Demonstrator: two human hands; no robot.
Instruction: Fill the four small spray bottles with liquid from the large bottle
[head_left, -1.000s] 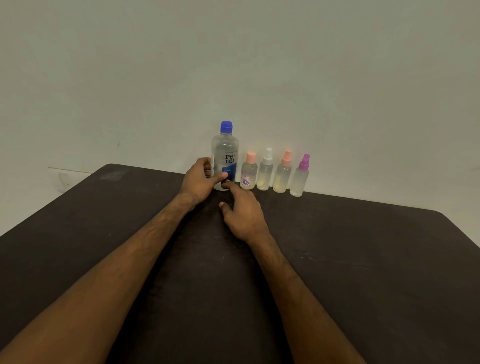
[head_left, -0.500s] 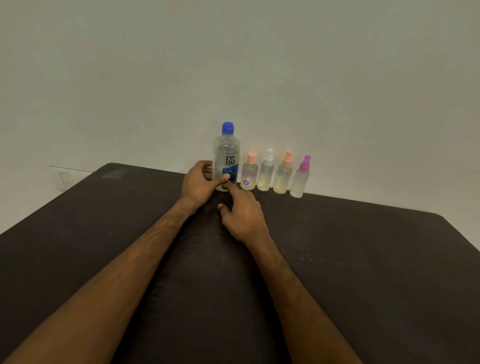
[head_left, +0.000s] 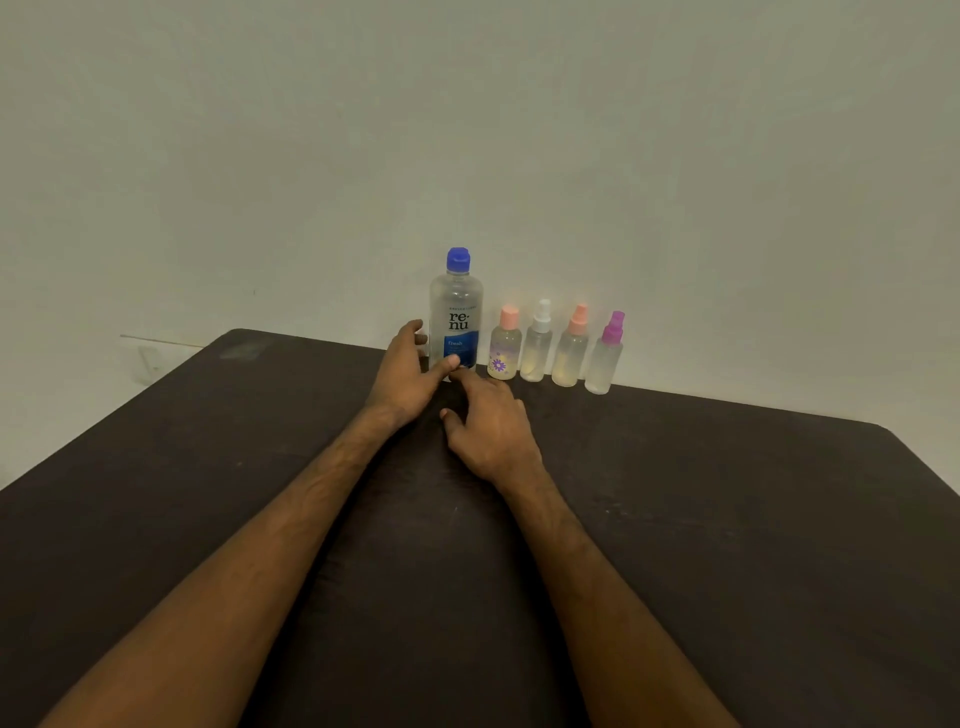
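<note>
The large clear bottle (head_left: 456, 306) with a blue cap stands upright at the table's far edge. My left hand (head_left: 408, 376) curls round its lower part, with the thumb on the blue label and the fingers at its left side. My right hand (head_left: 491, 423) rests on the table just in front of the bottle, fingers relaxed, index tip near the bottle's base. To the right stand the small bottles in a row: a pink-capped one with a purple flower (head_left: 505, 351), a white-topped sprayer (head_left: 537, 347), a pink-topped sprayer (head_left: 571, 353) and a purple-topped sprayer (head_left: 604, 361).
The dark table (head_left: 727, 519) stretches from the wall toward me, with rounded far corners. A plain pale wall (head_left: 467, 130) rises directly behind the bottles.
Almost nothing differs. My left thumb has slid slightly to the right across the big bottle's label, and both hands stay in place.
</note>
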